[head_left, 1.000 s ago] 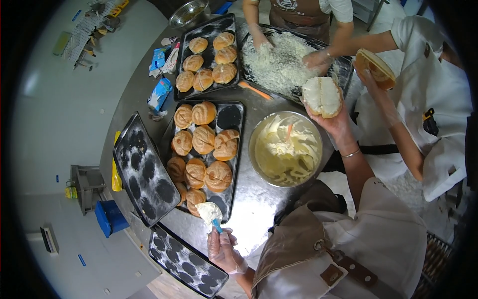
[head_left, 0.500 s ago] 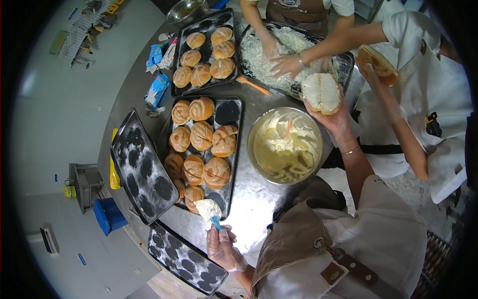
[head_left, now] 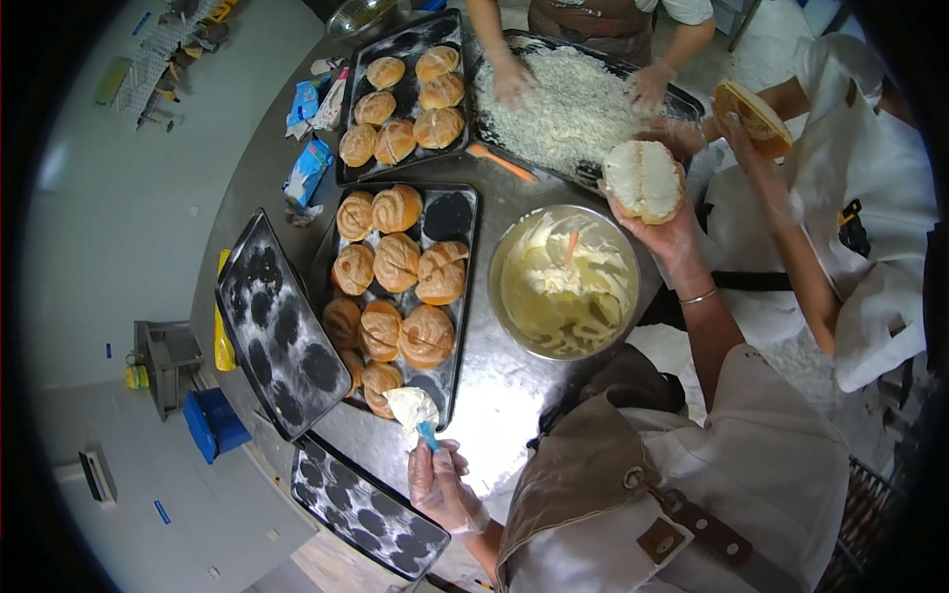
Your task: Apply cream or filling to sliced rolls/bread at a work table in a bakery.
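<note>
My right hand cupped the split bun cut-side up beside the cream bowl; my left hand gripped the loaded spatula.

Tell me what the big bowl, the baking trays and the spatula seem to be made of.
Bowl: looks like bare metal, probably steel, with a shiny rim that catches the light.
Baking trays: dark, dull metal, likely coated, dusted pale with round darker patches.
Spatula in the left hand: probably plastic or silicone, with a blue handle; cream hides the blade.
</note>
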{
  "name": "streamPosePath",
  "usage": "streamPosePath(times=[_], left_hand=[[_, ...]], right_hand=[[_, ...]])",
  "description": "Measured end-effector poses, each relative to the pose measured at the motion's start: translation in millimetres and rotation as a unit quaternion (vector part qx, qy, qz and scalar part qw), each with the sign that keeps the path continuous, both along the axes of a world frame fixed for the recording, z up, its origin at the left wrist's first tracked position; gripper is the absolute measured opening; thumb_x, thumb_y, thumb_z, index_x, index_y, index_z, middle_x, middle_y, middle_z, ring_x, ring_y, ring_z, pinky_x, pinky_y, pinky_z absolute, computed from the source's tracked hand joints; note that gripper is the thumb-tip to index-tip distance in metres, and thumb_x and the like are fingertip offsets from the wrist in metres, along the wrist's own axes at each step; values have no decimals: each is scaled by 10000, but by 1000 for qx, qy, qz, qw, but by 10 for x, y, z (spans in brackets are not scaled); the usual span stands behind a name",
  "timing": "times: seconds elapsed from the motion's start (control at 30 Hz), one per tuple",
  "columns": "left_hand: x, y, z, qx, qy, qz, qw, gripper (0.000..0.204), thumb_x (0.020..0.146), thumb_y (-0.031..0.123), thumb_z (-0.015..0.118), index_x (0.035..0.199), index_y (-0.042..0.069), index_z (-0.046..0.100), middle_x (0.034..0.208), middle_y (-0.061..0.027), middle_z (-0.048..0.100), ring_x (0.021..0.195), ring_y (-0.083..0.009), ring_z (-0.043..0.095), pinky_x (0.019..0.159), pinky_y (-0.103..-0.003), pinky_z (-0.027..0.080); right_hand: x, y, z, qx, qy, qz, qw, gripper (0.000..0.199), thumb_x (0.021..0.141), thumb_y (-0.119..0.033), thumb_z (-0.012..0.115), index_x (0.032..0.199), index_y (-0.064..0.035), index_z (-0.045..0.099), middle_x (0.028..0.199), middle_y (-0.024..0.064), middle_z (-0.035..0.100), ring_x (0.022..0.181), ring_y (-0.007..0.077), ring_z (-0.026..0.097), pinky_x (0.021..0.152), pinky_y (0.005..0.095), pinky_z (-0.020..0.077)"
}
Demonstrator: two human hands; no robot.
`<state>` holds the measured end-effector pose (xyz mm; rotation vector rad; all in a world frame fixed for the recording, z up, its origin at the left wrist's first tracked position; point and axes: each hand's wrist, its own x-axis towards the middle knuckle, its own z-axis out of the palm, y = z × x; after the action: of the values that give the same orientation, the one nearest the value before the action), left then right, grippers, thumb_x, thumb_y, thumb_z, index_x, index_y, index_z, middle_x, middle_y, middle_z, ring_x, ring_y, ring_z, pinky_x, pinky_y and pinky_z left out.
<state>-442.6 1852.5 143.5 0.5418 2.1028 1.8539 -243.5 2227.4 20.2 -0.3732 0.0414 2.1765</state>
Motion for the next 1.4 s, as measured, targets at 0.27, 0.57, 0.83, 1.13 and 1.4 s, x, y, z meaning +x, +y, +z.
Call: streamPosePath(times=[0.27, 0.57, 0.83, 1.13, 1.4], left_hand=[[-8, 38, -53, -11, -6, 3, 1000, 273, 929, 109, 584, 1122, -77, 635, 842, -124, 599, 622, -134, 516, 525, -240, 402], [38, 135, -86, -9, -8, -6, 1000, 258, 923, 99, 585, 1119, -60, 637, 838, -113, 595, 616, -128, 510, 519, -240, 402], [80, 206, -82, -20, 5, -21, 1000, 250, 926, 91, 581, 1124, -50, 640, 833, -116, 601, 605, -127, 505, 505, -239, 393], [42, 139, -12, -32, -3, -11, 999, 250, 925, 50, 569, 1146, -39, 644, 838, -124, 615, 619, -134, 519, 525, -245, 402], [-25, -51, -90, -38, -9, 15, 999, 259, 925, 71, 582, 1136, -64, 646, 836, -122, 626, 616, -129, 524, 526, -247, 405]], right_hand=[[447, -174, -511, -12, 5, -30, 999, 541, 971, -492, 477, 1391, -152, 507, 1471, 123, 446, 1363, 394, 379, 1111, 542, 327], [601, -270, -674, -32, -44, -30, 998, 467, 1009, -464, 418, 1377, -190, 501, 1390, 72, 535, 1287, 315, 498, 1026, 535, 428], [588, 692, -1075, 50, -103, 29, 993, 503, 1003, -478, 443, 1363, -138, 529, 1341, 87, 584, 1208, 284, 577, 1000, 459, 487], [590, 1108, -1221, 312, -828, 68, 462, 489, 993, -416, 431, 1115, 5, 647, 1162, 218, 644, 1043, 355, 623, 916, 379, 463], [1171, 1102, -1847, 284, -851, -94, 431, 374, 977, -324, 485, 1156, -32, 637, 1114, 219, 646, 991, 378, 640, 886, 411, 495]])
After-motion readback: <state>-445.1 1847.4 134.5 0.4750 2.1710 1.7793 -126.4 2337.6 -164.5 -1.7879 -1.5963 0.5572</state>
